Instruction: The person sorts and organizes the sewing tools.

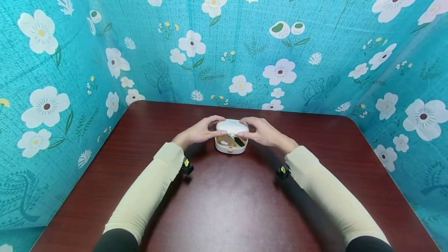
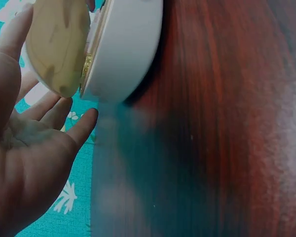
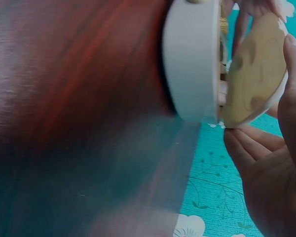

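Note:
A small white storage box (image 1: 230,151) with a gold clasp stands on the table, its hinged lid (image 1: 232,126) tilted up at the back. Inside, a tan divided tray holds a black item (image 1: 239,141) and a small white piece (image 1: 224,142). My left hand (image 1: 199,130) holds the lid's left side, thumb in front and fingers behind. On the opposite side, my right hand (image 1: 267,131) grips the lid in the same way. Both wrist views show the lid's yellowish inner face (image 2: 54,44) standing at an angle to the white box wall (image 3: 192,64).
The dark red-brown wooden table (image 1: 231,205) has rounded far corners. A turquoise flowered cloth (image 1: 217,49) hangs behind it and along both sides. The box sits near the table's far edge.

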The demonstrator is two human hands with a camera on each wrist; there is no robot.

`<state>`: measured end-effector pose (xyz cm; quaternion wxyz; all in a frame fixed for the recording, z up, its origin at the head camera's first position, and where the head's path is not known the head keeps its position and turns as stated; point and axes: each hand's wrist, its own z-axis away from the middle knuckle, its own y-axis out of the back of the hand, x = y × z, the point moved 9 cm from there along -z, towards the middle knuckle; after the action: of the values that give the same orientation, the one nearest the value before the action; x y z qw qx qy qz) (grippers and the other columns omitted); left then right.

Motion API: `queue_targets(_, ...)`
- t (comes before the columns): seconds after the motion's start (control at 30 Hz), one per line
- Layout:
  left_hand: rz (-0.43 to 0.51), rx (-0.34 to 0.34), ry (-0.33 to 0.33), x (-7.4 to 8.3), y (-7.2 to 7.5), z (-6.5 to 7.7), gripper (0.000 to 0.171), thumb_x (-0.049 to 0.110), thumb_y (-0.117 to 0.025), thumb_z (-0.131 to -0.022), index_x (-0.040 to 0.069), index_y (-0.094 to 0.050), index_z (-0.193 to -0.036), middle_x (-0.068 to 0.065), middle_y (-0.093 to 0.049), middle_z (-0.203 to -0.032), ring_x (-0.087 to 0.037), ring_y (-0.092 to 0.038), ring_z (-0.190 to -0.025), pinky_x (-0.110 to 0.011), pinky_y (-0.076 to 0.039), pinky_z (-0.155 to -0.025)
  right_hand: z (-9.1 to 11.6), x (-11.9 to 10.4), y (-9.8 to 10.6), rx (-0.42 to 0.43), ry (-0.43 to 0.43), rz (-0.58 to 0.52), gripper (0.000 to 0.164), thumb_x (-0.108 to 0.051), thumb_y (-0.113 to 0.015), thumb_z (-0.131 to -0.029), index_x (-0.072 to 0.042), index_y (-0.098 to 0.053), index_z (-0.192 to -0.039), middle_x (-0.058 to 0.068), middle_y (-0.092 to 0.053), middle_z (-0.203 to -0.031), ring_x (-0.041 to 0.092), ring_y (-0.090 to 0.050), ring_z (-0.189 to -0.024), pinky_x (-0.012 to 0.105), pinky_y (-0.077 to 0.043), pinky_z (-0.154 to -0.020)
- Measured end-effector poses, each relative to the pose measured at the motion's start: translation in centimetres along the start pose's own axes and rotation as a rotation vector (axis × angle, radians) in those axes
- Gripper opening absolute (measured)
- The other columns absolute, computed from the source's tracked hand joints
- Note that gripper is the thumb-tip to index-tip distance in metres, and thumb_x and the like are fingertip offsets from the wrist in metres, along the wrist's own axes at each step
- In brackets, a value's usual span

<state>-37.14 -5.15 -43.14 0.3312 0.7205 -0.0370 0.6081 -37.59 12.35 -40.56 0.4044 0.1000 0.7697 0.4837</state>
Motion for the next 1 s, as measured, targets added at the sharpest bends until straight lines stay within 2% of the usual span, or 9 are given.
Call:
queue_targets(0.2,-0.049,0.0,-0.002,-0.4,-0.1,0.3,0.07,0.015,-0.082,-0.089,0.004,-0.046,-0.149,-0.013,-0.045,-0.155,-0.028,-0.035,-0.149,-0.05,-0.033,-0.117,0.9,-0.1,-1.0,0.021,0.024,0.053,0.065,-0.042,-0.077,-0.092,-0.003,-0.057,-0.141,0.014,-0.06,-0.14,0.027,-0.056,-0.13,0.047,-0.046,-0.106)
queue_targets(0.33,-0.1,0.008,-0.02,-0.6,-0.5,0.5,0.074,0.014,-0.086,-0.085,0.004,-0.047,-0.148,-0.014,-0.043,-0.155,-0.028,-0.038,-0.147,-0.048,-0.035,-0.116,1.8,0.0,-1.8,0.021,0.025,0.078,0.07,-0.045,-0.077,-0.092,-0.004,-0.054,-0.144,0.018,-0.051,-0.148,0.031,-0.051,-0.135,0.049,-0.045,-0.108)
queue_targets(0.53,-0.142,0.025,-0.056,-0.7,-0.9,0.5,0.076,0.015,-0.09,-0.08,0.006,-0.051,-0.143,-0.013,-0.04,-0.154,-0.03,-0.044,-0.14,-0.048,-0.04,-0.112,2.4,0.3,-2.6,0.018,0.009,0.106,0.077,-0.052,-0.078,-0.088,-0.009,-0.051,-0.146,0.014,-0.044,-0.153,0.03,-0.047,-0.136,0.05,-0.045,-0.107)
queue_targets(0.67,-0.176,0.033,-0.034,-0.8,-1.1,0.7,0.078,0.02,-0.091,-0.079,0.009,-0.05,-0.145,-0.011,-0.039,-0.153,-0.028,-0.043,-0.138,-0.045,-0.044,-0.11,2.4,0.3,-2.7,0.02,0.016,0.1,0.077,-0.052,-0.079,-0.087,-0.01,-0.051,-0.146,0.014,-0.041,-0.154,0.031,-0.045,-0.137,0.052,-0.044,-0.107)
queue_targets(0.83,-0.205,0.021,0.014,-1.3,-1.5,0.8,0.084,0.03,-0.089,-0.083,0.014,-0.043,-0.151,-0.01,-0.037,-0.154,-0.027,-0.041,-0.141,-0.043,-0.045,-0.109,2.3,0.9,-3.2,-0.021,-0.009,0.082,0.079,-0.051,-0.077,-0.089,-0.013,-0.047,-0.151,0.02,-0.033,-0.16,0.035,-0.039,-0.142,0.055,-0.041,-0.109)
queue_targets(1.0,-0.21,0.042,0.034,-1.3,-1.3,0.9,0.084,0.03,-0.089,-0.082,0.018,-0.043,-0.151,-0.009,-0.04,-0.151,-0.026,-0.044,-0.14,-0.043,-0.045,-0.109,2.1,0.8,-3.3,-0.036,-0.015,0.058,0.079,-0.048,-0.077,-0.09,-0.014,-0.045,-0.154,0.018,-0.035,-0.16,0.034,-0.041,-0.141,0.053,-0.043,-0.108)
